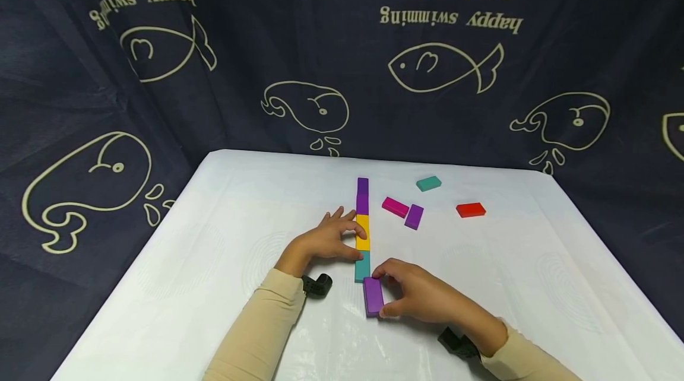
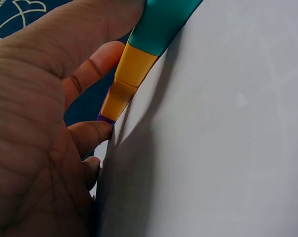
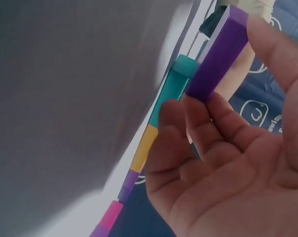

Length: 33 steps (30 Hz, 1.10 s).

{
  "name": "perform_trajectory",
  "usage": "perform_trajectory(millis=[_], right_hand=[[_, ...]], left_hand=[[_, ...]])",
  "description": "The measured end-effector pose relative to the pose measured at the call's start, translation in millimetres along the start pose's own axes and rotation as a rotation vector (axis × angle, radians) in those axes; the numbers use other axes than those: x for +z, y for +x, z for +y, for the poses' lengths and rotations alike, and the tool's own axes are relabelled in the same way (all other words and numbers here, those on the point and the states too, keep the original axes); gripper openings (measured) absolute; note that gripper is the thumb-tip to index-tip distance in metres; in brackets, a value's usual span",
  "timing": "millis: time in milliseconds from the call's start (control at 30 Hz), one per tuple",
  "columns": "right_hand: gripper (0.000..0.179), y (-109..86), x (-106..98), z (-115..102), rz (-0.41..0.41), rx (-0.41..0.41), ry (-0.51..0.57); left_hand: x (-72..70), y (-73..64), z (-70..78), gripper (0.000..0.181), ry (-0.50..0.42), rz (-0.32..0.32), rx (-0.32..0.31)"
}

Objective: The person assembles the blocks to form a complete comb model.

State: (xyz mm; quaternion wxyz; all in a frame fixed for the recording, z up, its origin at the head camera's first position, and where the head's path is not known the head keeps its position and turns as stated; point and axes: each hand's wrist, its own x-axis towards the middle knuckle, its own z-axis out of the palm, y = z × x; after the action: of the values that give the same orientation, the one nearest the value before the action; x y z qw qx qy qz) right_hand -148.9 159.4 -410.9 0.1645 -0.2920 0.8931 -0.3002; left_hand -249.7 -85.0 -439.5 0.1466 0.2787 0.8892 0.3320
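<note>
Fingers (image 1: 393, 308) of the right hand (image 1: 422, 292) pinch one purple block (image 1: 374, 296) at its two ends, low in the middle of the frame, just beside the near end of one row (image 1: 363, 206); whether it touches the row I can't tell. That row runs straight up the centre of the counter (image 1: 502, 262) in three stretches of colour: teal block (image 1: 362, 272) nearest, then yellow stretch (image 1: 363, 245), then purple stretch (image 1: 363, 186) farthest. How many blocks make up those last two isn't clear to me. The left hand (image 1: 327, 240), just left of the row, has its fingers spread wide, thumb against the teal block and index finger at the yellow stretch. Right of the row I count four loose pieces: one small teal piece (image 1: 429, 184) toward the back edge, one magenta piece (image 1: 395, 207) and one small purple piece (image 1: 414, 216) close together, and one red piece (image 1: 471, 210) farther right. Two tan sleeves (image 1: 259, 327) reach in from below.
</note>
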Motion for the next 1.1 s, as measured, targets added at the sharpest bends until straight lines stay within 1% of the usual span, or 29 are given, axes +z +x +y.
perform_trajectory(millis=[167, 267, 433, 500, 733, 933, 1100], right_hand=[[0.047, 0.2, 5, 0, -0.007, -0.030, -0.068], [0.047, 0.2, 7, -1, -0.009, -0.039, -0.112], [0.047, -2.7, 7, -3, -0.017, -0.106, -0.224], [0.047, -4.2, 6, -4, -0.015, -0.123, -0.251], [0.045, -3.5, 8, -7, 0.006, -0.129, -0.275], [0.047, -1.5, 13, -13, 0.042, -0.144, -0.323], [0.047, 2.0, 13, -17, 0.035, -0.128, -0.315]], left_hand=[[-0.3, 0.3, -0.7, 0.030, -0.001, -0.002, 0.007], [-0.1, 0.4, -1.2, 0.030, 0.004, -0.005, 0.001], [0.2, -0.1, -0.9, 0.030, -0.002, -0.002, 0.006], [0.2, -0.1, -0.5, 0.030, -0.005, -0.001, 0.011], [0.7, 0.5, -1.6, 0.031, 0.009, -0.003, -0.002], [0.5, 0.6, -2.9, 0.031, 0.013, 0.003, 0.011], [0.3, 0.9, -1.8, 0.030, 0.016, -0.002, 0.008]])
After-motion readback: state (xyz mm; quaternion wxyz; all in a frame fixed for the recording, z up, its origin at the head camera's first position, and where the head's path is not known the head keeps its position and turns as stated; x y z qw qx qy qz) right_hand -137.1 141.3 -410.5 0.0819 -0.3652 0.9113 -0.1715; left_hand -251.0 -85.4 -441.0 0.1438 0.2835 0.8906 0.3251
